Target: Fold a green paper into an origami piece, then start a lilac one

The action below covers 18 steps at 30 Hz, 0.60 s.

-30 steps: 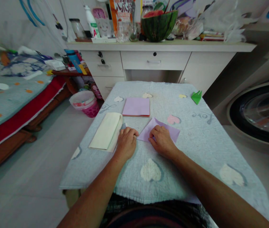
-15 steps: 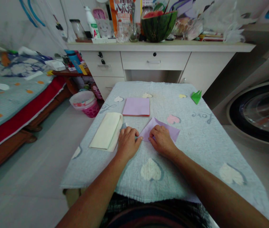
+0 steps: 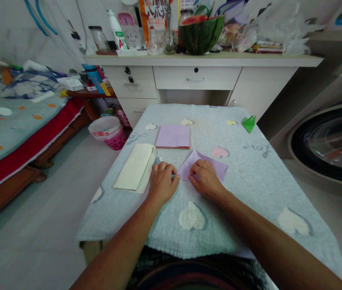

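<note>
A sheet of purple origami paper (image 3: 216, 163) lies folded on the cloth-covered table in front of me. My left hand (image 3: 164, 179) has its fingers curled, with thumb and forefinger pinched at the left corner of the sheet. Resting on the middle of the paper, my right hand (image 3: 204, 176) has closed fingers pressed against it and covers part of it. Beyond the hands is a square stack of origami paper (image 3: 173, 136), purple on top with a red edge below. A folded cream paper (image 3: 136, 167) lies just left of my left hand.
A small green folded paper piece (image 3: 248, 123) sits near the table's far right corner. Behind the tablecloth (image 3: 237, 217) stands a white desk (image 3: 198, 60) bearing a cut watermelon (image 3: 201, 35) and jars. A pink bin (image 3: 109, 131) is left, a washing machine (image 3: 334, 141) right.
Both hands and the purple sheet stay almost in place. My left thumb has shifted very slightly left at the paper's corner.
</note>
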Motion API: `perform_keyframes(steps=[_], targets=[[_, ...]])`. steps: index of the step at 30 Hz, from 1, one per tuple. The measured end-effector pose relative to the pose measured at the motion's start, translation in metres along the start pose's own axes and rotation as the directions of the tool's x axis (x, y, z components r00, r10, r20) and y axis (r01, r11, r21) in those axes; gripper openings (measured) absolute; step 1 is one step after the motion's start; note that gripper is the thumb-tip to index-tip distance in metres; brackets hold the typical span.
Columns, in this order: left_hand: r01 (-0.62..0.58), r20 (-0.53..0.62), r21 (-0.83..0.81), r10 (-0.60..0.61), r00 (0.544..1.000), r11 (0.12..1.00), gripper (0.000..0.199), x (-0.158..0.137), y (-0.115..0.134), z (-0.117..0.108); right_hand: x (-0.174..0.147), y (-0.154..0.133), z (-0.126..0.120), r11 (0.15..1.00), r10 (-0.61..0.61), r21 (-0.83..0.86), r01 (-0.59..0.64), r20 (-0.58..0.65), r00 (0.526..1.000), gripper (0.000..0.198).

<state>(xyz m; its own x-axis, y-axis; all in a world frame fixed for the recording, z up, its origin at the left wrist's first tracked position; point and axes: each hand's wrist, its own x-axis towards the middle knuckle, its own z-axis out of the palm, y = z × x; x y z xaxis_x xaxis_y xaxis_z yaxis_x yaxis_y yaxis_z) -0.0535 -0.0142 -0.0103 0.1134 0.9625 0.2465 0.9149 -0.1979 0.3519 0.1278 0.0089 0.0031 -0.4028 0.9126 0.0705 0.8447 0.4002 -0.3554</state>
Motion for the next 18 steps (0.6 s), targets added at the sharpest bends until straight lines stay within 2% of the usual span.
perform_keyframes(steps=[5,9,11,13,18], targets=[[-0.017,0.000,0.029,0.017,1.000,0.999,0.007,-0.001,0.004,-0.004,0.000,0.001,0.001,1.000,-0.005,0.002,0.005,0.002,1.000,0.010],[-0.152,-0.038,0.141,0.158,0.987,0.978,0.011,-0.009,0.017,-0.010,-0.001,0.000,0.000,1.000,-0.012,-0.009,0.012,-0.006,1.000,0.010],[-0.270,0.023,0.182,0.271,0.962,0.945,0.018,-0.016,0.024,-0.010,-0.001,0.000,0.000,1.000,-0.010,-0.014,0.010,-0.005,1.000,0.011],[-0.348,0.099,0.180,0.335,0.937,0.920,0.022,-0.023,0.028,-0.009,-0.001,0.000,0.000,1.000,-0.001,-0.023,0.001,0.002,1.000,0.011],[-0.347,0.155,0.184,0.321,0.934,0.920,0.029,-0.036,0.032,-0.002,-0.002,-0.001,0.000,0.999,-0.002,-0.033,0.002,-0.016,1.000,0.012]])
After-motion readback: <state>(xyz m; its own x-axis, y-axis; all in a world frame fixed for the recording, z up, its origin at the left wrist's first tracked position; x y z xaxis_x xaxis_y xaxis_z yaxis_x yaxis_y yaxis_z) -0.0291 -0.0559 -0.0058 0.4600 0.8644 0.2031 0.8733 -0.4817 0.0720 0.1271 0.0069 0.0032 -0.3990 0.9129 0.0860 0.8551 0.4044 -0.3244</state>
